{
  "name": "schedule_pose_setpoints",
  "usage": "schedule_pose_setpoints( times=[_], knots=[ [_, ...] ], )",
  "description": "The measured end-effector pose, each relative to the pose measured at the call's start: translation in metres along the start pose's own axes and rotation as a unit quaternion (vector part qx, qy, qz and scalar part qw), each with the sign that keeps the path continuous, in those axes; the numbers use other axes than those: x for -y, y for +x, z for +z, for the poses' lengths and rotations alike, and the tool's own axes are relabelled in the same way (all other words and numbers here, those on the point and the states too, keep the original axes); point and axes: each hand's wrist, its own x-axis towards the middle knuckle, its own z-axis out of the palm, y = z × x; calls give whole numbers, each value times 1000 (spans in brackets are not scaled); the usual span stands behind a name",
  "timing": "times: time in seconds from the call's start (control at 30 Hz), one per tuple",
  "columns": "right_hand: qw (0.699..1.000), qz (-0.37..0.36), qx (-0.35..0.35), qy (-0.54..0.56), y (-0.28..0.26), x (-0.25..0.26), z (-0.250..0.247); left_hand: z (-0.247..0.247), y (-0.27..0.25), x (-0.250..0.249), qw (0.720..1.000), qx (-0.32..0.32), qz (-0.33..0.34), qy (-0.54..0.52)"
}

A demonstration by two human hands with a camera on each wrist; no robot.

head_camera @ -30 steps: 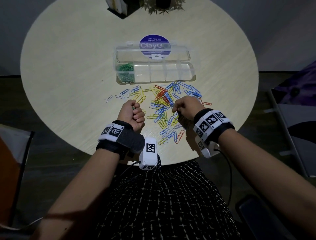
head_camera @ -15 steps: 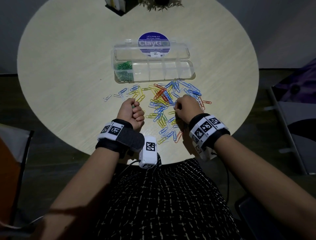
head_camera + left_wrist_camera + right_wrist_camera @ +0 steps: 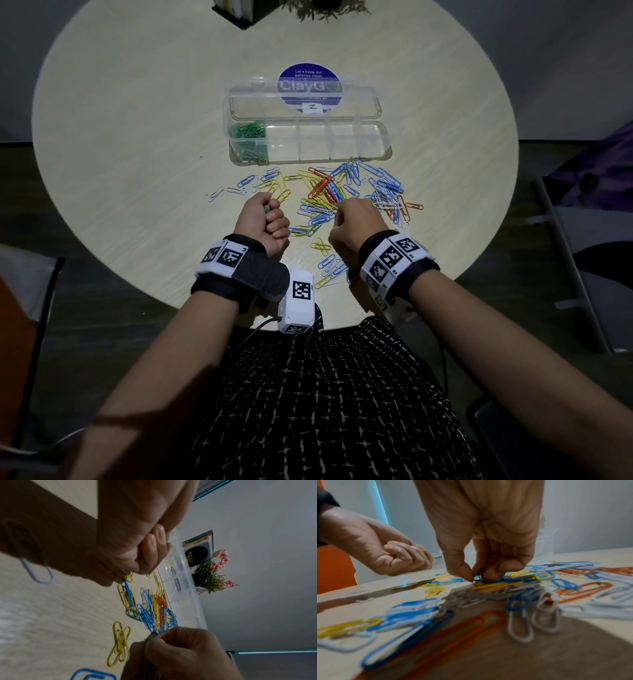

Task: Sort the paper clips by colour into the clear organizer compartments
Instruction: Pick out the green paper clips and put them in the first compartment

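The clear organizer lies open at the table's middle, and green paper clips fill its leftmost compartment. In front of it is a loose pile of blue, yellow, orange and white paper clips. My left hand is a fist at the pile's left edge, and a bit of green clip shows inside it. My right hand reaches down into the pile. Its thumb and fingertips pinch a dark green clip just above the table. The left wrist view shows both hands close together.
The organizer's lid lies flat behind it over a round purple sticker. A book stand and a small plant stand at the table's far edge. More clips lie by the near edge under my right wrist.
My right hand has edged slightly left over the pile and its wrist has dropped lower. The left fist has hardly moved.
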Motion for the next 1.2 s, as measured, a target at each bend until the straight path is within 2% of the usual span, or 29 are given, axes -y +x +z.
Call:
schedule_pose_setpoints(
  times=[0.07, 0.2, 0.33, 0.53, 0.73, 0.83, 0.93, 1.07, 1.2],
  knots=[
    [999, -22, 0, 23, 0, 0, -1, -1, 0, -1, 1000, 1, -1, -4],
    [993, -113, 15, 38, -3, 7, -1, -2, 1, -1, 1000, 2, -1, -3],
    [982, -169, 50, -71, 3, 10, 2, -4, 0, 0, 1000, 0, 2, -8],
    [975, -173, 50, -132, 5, 14, 2, -5, -1, 0, 1000, 0, 5, -5],
    [978, -165, 32, -126, -2, 12, 6, 0, -1, 0, 1000, -4, 7, -3],
    [990, -123, 12, -67, -6, 12, 2, 4, 3, 2, 1000, -13, 12, -1],
    [992, -96, -66, 53, -14, 17, -12, 11, 11, 8, 999, -26, 22, -32],
    [973, -126, -113, 158, -21, 31, -21, 24, 18, 18, 991, 29, -10, -132],
    [960, -154, -134, 194, -21, 24, -22, 33, 15, 20, 995, 41, -63, -67]
  ],
)
